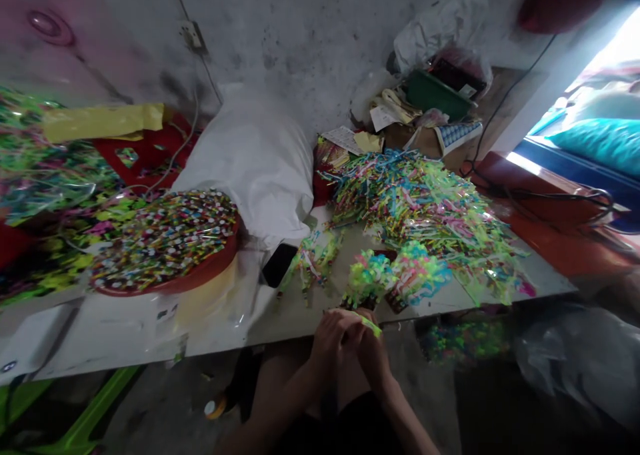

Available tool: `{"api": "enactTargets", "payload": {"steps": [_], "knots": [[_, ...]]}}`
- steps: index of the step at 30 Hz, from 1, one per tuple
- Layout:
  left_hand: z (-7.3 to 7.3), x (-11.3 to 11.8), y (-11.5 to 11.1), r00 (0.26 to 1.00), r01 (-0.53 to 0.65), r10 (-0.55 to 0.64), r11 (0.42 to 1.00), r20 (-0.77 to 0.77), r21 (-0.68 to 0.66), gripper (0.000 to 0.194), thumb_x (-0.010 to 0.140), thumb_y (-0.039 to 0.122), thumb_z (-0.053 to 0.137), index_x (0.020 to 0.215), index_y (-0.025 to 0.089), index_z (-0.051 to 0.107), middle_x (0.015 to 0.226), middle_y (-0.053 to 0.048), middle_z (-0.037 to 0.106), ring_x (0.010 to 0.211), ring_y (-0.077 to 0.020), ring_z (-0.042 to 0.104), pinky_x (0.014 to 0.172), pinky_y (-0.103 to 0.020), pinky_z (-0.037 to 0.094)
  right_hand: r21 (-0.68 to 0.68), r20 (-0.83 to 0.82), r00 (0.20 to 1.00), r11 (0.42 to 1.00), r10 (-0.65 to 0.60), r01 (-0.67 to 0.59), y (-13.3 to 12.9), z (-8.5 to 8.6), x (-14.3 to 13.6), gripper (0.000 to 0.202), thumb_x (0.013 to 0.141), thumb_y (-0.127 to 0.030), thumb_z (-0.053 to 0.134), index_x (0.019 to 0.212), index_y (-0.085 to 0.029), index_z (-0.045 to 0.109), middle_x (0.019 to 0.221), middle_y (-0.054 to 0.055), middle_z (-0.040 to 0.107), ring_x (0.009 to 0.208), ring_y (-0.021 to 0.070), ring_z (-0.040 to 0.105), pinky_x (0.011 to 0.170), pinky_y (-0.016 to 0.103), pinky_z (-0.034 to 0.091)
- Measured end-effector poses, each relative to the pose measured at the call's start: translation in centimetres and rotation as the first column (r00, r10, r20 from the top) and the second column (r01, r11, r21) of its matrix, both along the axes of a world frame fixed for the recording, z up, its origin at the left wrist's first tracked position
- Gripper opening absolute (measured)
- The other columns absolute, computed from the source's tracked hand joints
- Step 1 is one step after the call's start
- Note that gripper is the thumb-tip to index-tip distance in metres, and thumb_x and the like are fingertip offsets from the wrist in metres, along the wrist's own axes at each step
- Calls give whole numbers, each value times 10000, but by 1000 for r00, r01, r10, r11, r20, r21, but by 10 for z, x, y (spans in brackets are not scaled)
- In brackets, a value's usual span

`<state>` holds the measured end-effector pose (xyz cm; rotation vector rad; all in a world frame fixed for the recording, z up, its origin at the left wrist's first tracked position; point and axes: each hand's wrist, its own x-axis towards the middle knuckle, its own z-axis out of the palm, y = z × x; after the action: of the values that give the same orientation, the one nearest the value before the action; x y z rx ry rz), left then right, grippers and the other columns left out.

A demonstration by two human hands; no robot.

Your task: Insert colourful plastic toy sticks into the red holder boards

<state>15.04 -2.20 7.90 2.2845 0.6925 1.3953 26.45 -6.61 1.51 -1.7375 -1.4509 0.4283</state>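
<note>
My left hand [330,335] and my right hand [369,345] meet just off the front edge of the table, fingers closed and close together. A small yellow-green plastic piece [371,325] shows at the fingers of my right hand. Whatever my left fingers pinch is hidden. Just beyond them sit two bunches of frilly coloured strips, one yellow-green and blue [371,274], the other pink, white and blue [419,272]. A few loose strips with dark ends [315,258] lie to the left, beside a black phone [279,265].
A large heap of coloured strips [415,195] covers the table's right side. On the left, a round red tray [200,276] is piled with small beaded pieces. A white sack [255,155] leans against the wall. A green bin [437,95] stands at back right, near cables [565,195].
</note>
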Motion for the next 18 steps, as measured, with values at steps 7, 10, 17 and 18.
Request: {"api": "enactTargets", "payload": {"steps": [7,10,17,18], "knots": [[-22,17,1,997,-25,17,994,-77,-106,320,884,276,491,1192,196,452,993,-63,651,920,-179,615,821,-344,505,-74,-119,987,992,-111,103,-1,7,28,270,850,-303,431,962,-200,655,949,87,685,912,199,632,829,317,495],[-44,9,7,991,-46,14,970,-134,-239,339,893,265,456,1223,197,421,1036,-73,621,959,-178,596,868,-358,488,-139,-174,963,973,-205,183,4,0,50,322,821,-416,478,903,-171,671,902,114,703,851,232,648,758,343,515],[-120,-35,22,955,-220,95,862,-281,-456,294,885,243,419,1179,224,433,1119,-73,538,919,-164,583,848,-375,493,-207,-215,967,974,-136,91,19,-18,77,369,791,-488,512,903,-197,709,921,79,725,884,248,656,793,357,507],[-127,-42,23,953,-230,100,854,-288,-467,297,883,243,416,1178,220,435,1118,-77,535,922,-168,584,849,-382,493,-221,-211,969,972,-131,84,19,-19,77,368,796,-485,504,889,-197,713,912,78,727,875,246,658,792,354,505]]}}
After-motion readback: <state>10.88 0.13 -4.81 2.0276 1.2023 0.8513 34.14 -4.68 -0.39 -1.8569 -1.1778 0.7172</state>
